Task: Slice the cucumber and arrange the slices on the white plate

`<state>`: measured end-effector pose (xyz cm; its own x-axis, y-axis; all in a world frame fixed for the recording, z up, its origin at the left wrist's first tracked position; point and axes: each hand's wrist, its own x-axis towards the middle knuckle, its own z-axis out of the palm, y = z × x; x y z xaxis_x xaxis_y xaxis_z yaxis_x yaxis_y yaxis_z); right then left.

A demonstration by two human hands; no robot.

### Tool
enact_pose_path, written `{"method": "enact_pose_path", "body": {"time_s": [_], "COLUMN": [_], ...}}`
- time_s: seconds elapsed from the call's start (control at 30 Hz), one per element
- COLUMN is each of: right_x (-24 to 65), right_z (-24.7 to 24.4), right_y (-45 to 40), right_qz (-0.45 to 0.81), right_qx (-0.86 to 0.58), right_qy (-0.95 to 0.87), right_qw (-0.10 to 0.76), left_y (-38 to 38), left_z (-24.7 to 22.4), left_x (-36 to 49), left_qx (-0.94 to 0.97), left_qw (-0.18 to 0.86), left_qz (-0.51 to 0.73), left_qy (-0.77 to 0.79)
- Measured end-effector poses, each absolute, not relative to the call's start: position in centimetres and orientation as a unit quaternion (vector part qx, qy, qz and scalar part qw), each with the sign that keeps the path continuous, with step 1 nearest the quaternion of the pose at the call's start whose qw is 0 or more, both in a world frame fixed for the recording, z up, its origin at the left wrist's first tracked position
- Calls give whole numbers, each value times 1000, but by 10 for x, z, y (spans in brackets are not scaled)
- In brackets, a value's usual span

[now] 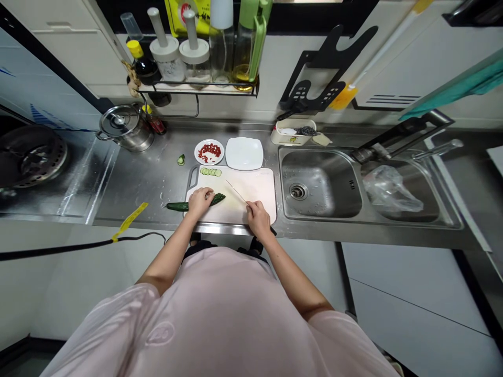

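A green cucumber [217, 199] lies across the lower left of a white cutting board [261, 183], one end reaching past the board's left side. Over its middle is my left hand [200, 201], fingers closed around it. A kitchen knife [237, 191], seen nearly edge-on, is in my right hand [257, 217]; its blade points up and left, apart from the cucumber. Several cucumber slices [210, 172] overlap in a row at the board's top left. Behind the board stand a plate of chopped red pieces [209, 152] and a white plate [244, 153].
Right of the board is a double sink [320, 183], with a plastic bag [393, 189] in its right basin. A cucumber end [181, 160] rests on the counter. At the left are a lidded pot [126, 127] and a stove [31, 154]. A condiment rack [200, 89] hangs above.
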<state>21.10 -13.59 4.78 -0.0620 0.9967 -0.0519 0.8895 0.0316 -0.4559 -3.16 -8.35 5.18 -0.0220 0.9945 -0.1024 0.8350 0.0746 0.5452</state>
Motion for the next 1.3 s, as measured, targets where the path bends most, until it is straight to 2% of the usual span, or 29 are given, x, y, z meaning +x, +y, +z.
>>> {"method": "enact_pose_path", "body": {"time_s": [0.5,0.77,1.3], "right_x": [210,208,189], "right_z": [57,66,85], "right_y": [-134,-134,-144], "right_qz": [213,222,204], "right_qx": [-670,-671,-618], "right_qy": [-705,-706,-754], "right_qw": [86,45,-92], "left_y": [-86,-93,-115], "left_z": [58,54,37], "left_x": [-35,-31,-20], "left_qx": [708,706,727], "left_qw": [245,248,116], "left_qz": [91,92,131], "left_qy": [656,656,664]}}
